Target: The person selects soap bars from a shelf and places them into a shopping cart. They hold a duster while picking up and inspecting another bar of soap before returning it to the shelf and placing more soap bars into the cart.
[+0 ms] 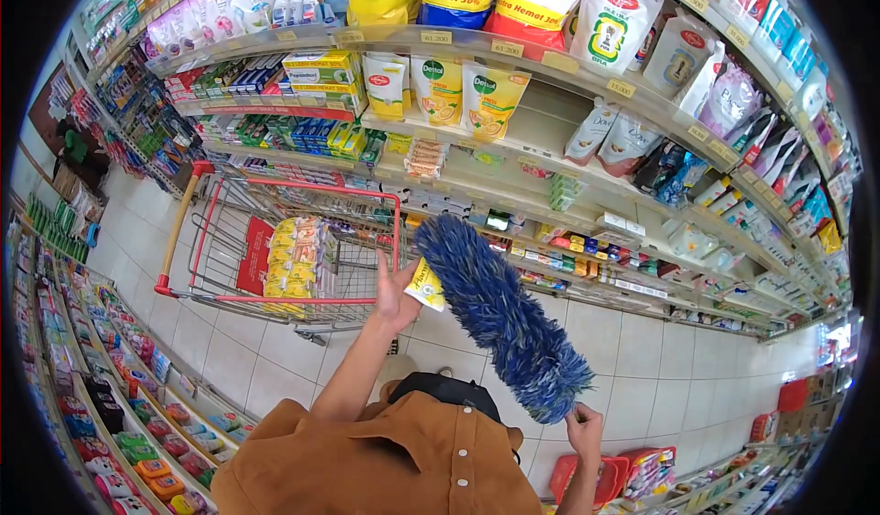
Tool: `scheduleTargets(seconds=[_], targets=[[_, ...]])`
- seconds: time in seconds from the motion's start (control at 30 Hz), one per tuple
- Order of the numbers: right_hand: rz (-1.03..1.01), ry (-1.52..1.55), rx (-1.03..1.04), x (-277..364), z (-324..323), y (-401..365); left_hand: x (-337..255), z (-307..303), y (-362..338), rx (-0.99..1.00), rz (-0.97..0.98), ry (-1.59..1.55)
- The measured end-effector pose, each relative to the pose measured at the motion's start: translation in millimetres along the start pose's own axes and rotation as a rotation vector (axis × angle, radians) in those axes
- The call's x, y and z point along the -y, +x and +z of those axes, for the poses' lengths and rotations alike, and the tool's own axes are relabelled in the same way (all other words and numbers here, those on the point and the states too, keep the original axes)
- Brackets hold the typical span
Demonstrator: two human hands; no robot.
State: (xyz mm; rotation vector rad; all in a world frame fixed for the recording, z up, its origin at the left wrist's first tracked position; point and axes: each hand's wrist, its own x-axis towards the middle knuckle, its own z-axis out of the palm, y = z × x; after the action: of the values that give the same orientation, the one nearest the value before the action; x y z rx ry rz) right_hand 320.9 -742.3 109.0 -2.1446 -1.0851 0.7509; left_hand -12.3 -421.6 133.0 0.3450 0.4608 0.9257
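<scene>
My right hand (584,429) is closed at the lower end of a fluffy blue duster (504,318), its handle hidden in the fingers. The duster slants up and left, and its top end is beside a small yellow and white pack (425,287). That pack is in my left hand (396,297), against the palm and fingers, with the thumb pointing up. To the left of my left hand, a shopping cart (275,300) with red rims holds a stack of yellow packs (295,260).
Long shelves (541,153) of pouches, boxes and bottles curve across the front and right. Another product shelf (137,387) runs along the left. Red baskets (610,480) with packs stand on the floor (642,368) at the lower right.
</scene>
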Motion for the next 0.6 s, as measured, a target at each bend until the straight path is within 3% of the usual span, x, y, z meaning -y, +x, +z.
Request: scheduleTargets(seconds=[0.1, 0.23, 0.33, 0.43, 0.53, 0.6], targets=[[-0.013, -0.069, -0.014, 31.4, -1.9, -2.6, 4.3, -7.6, 3.1, -0.109, 0.115, -0.044], [-0.074, -0.105, 0.024, 32.9, 1.0, -2.6, 6.2, -5.7, 1.5, -0.437, 0.14, -0.241], [-0.083, -0.121, 0.013, 35.3, 2.1, -1.8, 3.6, -0.8, -3.1, -0.463, 0.123, -0.332], [-0.065, -0.154, -0.026, 45.1, 0.0, -0.4, 7.3, -24.2, 1.3, -0.235, 0.107, -0.409], [-0.145, -0.19, -0.072, 48.8, -2.0, 1.4, 9.6, -31.5, 4.2, -0.153, 0.101, -0.408], [-0.251, -0.162, -0.093, 52.9, -6.3, 2.1, 6.1, -33.3, 4.5, -0.224, 0.065, -0.387]])
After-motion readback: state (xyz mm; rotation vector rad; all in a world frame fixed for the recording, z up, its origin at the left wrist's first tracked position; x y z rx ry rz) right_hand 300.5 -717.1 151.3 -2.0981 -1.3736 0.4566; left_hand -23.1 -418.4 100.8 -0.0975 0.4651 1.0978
